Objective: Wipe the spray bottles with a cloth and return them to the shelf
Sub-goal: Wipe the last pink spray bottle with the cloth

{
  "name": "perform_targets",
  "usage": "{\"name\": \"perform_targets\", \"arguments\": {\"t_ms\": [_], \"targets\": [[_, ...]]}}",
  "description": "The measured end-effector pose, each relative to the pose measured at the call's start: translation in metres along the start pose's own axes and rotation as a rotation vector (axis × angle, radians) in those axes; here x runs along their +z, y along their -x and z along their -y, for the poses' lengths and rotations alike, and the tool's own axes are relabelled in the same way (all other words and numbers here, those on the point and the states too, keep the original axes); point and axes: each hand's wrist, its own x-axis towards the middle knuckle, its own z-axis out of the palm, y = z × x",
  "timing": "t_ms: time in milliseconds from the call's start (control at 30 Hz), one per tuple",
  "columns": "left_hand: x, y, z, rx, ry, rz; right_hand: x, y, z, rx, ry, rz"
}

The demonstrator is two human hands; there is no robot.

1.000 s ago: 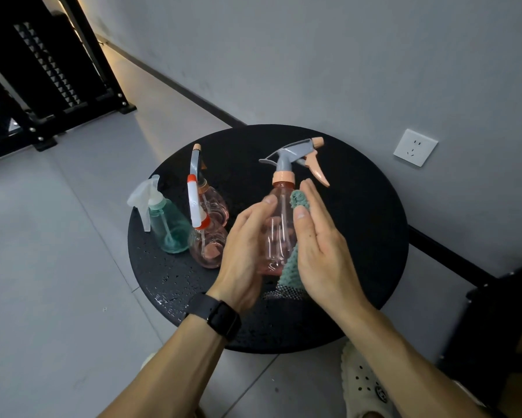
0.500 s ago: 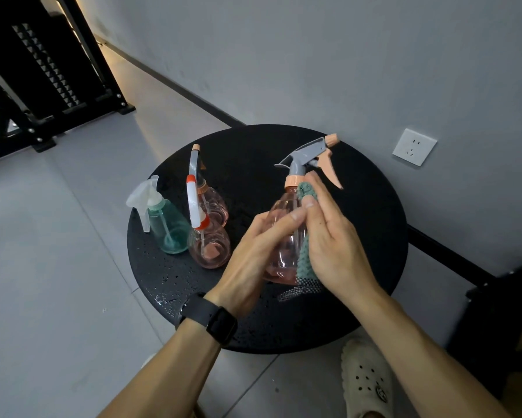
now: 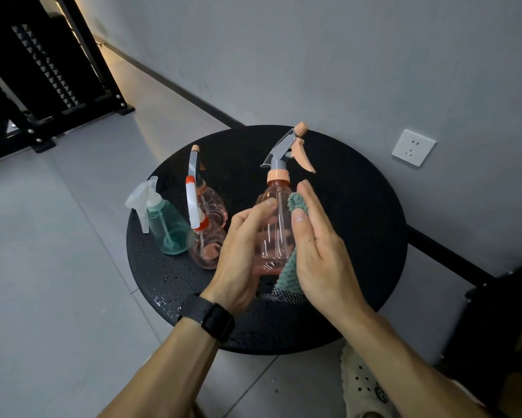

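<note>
A pink spray bottle (image 3: 276, 233) is being gripped at frame centre by the curled fingers of the left hand (image 3: 241, 254), above the round black surface (image 3: 359, 212). A green cloth (image 3: 292, 267) is being pressed against it by the flat, extended right hand (image 3: 320, 251). Three other bottles are being left at centre left.

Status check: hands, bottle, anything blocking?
Left hand grips pink bottle. Right hand presses green cloth against it. Three bottles wait on table. Nothing blocking.

Bare forearms, black smartwatch (image 3: 216, 321) on left wrist, cream perforated clog (image 3: 363, 387).
</note>
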Motion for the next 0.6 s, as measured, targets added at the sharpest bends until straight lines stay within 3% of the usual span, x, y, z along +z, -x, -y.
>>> {"name": "perform_targets", "arguments": {"t_ms": [267, 600], "targets": [[0.006, 0.01, 0.002, -0.104, -0.238, 0.125, -0.018, -0.013, 0.0, -0.027, 0.072, 0.02], [0.01, 0.007, 0.002, -0.023, -0.096, 0.078, -0.01, 0.003, 0.001, 0.026, -0.005, -0.022]]}}
